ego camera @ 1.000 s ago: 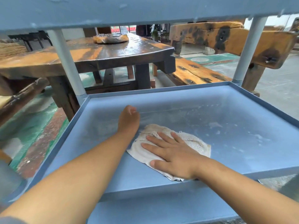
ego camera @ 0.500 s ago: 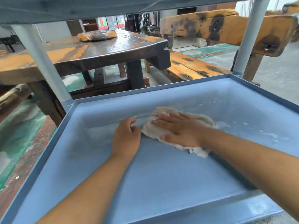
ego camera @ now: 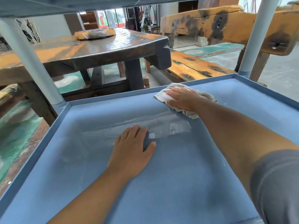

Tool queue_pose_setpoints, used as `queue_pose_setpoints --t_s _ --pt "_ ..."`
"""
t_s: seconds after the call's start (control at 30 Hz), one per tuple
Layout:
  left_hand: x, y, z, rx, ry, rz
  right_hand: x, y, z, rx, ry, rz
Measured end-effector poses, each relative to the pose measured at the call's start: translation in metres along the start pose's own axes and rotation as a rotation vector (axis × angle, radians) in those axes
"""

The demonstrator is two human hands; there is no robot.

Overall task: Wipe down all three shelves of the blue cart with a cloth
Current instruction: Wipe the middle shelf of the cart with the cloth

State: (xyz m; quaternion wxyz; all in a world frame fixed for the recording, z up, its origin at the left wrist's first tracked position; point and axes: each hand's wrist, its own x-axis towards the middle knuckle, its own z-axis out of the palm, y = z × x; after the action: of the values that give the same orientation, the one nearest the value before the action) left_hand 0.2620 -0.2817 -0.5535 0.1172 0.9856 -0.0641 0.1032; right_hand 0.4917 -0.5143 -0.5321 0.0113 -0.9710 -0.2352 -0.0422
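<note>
Cloth, off-white and crumpled, was seen at the far right of the blue cart's shelf, close against the far rim. It was pressed down by the right hand, whose fingers were laid straight and flat over it, pointing left; none were curled round the fabric. Folds of the cloth were left showing beyond the fingertips on the left and beneath the wrist on the near side. The left hand was laid palm-down on the bare shelf near its middle, well apart from the cloth, with fingers relaxed and close together and the thumb spread to the right; nothing was held in it. A wet, shiny streak was seen across the shelf between the two hands. A grey sleeve was visible on the right arm at the near right edge. The shelf's far corners were marked by a pale left post and a pale right post, and the underside of a higher shelf was seen overhead. Beyond the cart, a dark wooden table and a wooden bench were seen.
</note>
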Motion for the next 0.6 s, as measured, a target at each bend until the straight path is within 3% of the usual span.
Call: queue_pose_setpoints --t_s 0.3,0.6 --pt "0.003 0.007 0.001 0.15 -0.133 -0.01 -0.023 -0.018 -0.001 0.014 -0.084 0.146" --pt "0.01 0.005 0.004 0.167 -0.198 -0.037 -0.127 -0.062 -0.006 0.083 -0.081 0.045"
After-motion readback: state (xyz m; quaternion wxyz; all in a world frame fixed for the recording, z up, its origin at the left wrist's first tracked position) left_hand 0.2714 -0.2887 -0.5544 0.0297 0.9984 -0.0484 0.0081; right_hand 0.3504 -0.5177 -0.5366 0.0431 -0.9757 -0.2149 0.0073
